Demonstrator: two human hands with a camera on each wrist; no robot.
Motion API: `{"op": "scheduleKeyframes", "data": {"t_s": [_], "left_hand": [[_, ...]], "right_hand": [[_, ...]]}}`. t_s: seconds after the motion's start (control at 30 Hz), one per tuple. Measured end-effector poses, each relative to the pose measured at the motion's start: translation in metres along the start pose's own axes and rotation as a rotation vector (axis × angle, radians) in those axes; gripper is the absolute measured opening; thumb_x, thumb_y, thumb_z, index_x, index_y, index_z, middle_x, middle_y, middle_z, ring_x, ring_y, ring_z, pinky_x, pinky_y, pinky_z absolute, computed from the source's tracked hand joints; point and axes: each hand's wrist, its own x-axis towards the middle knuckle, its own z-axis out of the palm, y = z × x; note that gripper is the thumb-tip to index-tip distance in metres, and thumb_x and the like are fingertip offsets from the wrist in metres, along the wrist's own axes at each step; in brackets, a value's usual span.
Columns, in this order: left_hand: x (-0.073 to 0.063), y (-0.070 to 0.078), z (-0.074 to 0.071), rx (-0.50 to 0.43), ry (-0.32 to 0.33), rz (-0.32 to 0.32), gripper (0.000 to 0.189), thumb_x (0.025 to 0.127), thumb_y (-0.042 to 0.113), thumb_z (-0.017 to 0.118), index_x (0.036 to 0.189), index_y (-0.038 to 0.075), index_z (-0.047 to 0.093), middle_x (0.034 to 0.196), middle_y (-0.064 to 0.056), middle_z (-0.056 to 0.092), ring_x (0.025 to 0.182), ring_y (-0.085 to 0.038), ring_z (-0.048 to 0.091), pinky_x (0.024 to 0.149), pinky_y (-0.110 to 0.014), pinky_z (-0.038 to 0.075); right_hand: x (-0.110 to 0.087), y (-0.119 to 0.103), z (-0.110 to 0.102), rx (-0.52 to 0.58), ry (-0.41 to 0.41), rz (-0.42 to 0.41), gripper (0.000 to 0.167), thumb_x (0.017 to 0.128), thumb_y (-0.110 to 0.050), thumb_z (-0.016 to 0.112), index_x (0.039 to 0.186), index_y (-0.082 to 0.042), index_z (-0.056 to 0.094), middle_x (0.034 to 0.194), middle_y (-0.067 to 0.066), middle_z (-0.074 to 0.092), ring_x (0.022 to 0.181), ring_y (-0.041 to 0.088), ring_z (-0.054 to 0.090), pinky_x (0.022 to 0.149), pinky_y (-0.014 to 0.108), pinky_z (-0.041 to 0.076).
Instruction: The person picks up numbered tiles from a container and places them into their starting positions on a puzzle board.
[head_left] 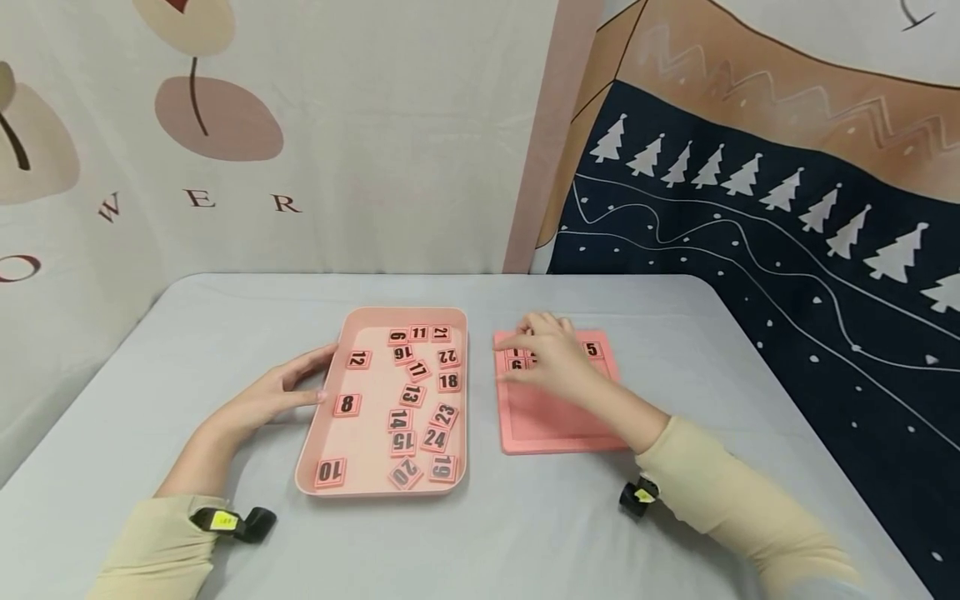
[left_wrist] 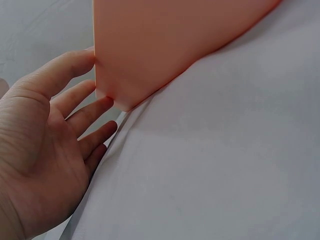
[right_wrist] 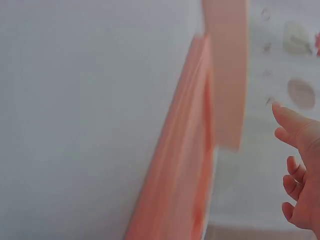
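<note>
My left hand [head_left: 258, 402] is at the left side of a light pink tray [head_left: 367, 450], its thumb and some fingertips touching the tray's edge. In the left wrist view the fingers of that left hand [left_wrist: 45, 150] are loosely extended beside the tray wall [left_wrist: 160, 40]. My right hand [head_left: 551, 358] hovers over the upper part of a darker pink board [head_left: 540, 425]; in the right wrist view nothing shows between the fingers of that right hand [right_wrist: 307, 175]. Number tiles 1 [head_left: 515, 353], 6 [head_left: 516, 365] and 5 [head_left: 592, 350] show on the board; the hand hides others.
Several loose number tiles lie scattered in the tray, among them 8 [head_left: 347, 405], 12 [head_left: 358, 360] and 10 [head_left: 330, 472]. Some are turned sideways or upside down. Tray and board stand apart on a pale cloth-covered table [head_left: 465, 550], with printed curtains [head_left: 390, 167] behind.
</note>
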Motion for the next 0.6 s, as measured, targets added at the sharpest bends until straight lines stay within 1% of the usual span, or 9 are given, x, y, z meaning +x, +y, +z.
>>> {"op": "scheduleKeyframes", "data": {"t_s": [0.1,0.2,0.3,0.43,0.6], "left_hand": [[0.0,-0.001,0.0,0.0,0.0,0.007,0.068,0.091,0.012,0.065,0.15,0.008,0.031,0.152,-0.015,0.03,0.139,-0.021,0.025,0.098,-0.007,0.025],[0.001,-0.001,0.0,0.001,-0.002,0.008,0.068,0.092,0.012,0.065,0.15,0.007,0.03,0.152,-0.015,0.03,0.139,-0.022,0.025,0.098,-0.007,0.025],[0.001,-0.001,0.0,0.003,-0.004,0.009,0.068,0.092,0.012,0.065,0.15,0.006,0.03,0.152,-0.016,0.029,0.139,-0.027,0.023,0.098,-0.007,0.025],[0.0,0.0,0.0,-0.002,-0.003,0.002,0.069,0.092,0.012,0.065,0.15,0.007,0.03,0.152,-0.016,0.029,0.14,-0.034,0.02,0.097,-0.007,0.025],[0.0,0.001,0.0,-0.004,-0.007,0.004,0.069,0.092,0.013,0.065,0.15,0.008,0.03,0.152,-0.015,0.029,0.14,-0.033,0.02,0.097,-0.007,0.025]], "right_hand": [[0.009,-0.023,0.006,0.028,-0.003,-0.035,0.042,0.07,-0.038,0.085,0.107,-0.02,0.075,0.098,-0.004,0.05,0.091,0.015,0.041,0.084,0.04,0.029],[0.018,-0.044,0.013,0.042,-0.041,-0.066,0.041,0.072,-0.04,0.083,0.107,-0.021,0.075,0.1,-0.005,0.05,0.093,0.014,0.041,0.085,0.038,0.03],[0.025,-0.063,0.022,0.036,-0.099,-0.089,0.04,0.074,-0.042,0.081,0.109,-0.024,0.074,0.104,-0.005,0.05,0.094,0.014,0.041,0.085,0.036,0.03],[0.036,-0.081,0.036,0.02,-0.146,-0.121,0.04,0.075,-0.045,0.079,0.109,-0.026,0.073,0.102,-0.006,0.048,0.095,0.012,0.039,0.084,0.034,0.029],[0.051,-0.095,0.052,0.001,-0.196,-0.149,0.04,0.076,-0.048,0.077,0.11,-0.027,0.073,0.1,-0.009,0.047,0.097,0.01,0.04,0.088,0.034,0.028]]}}
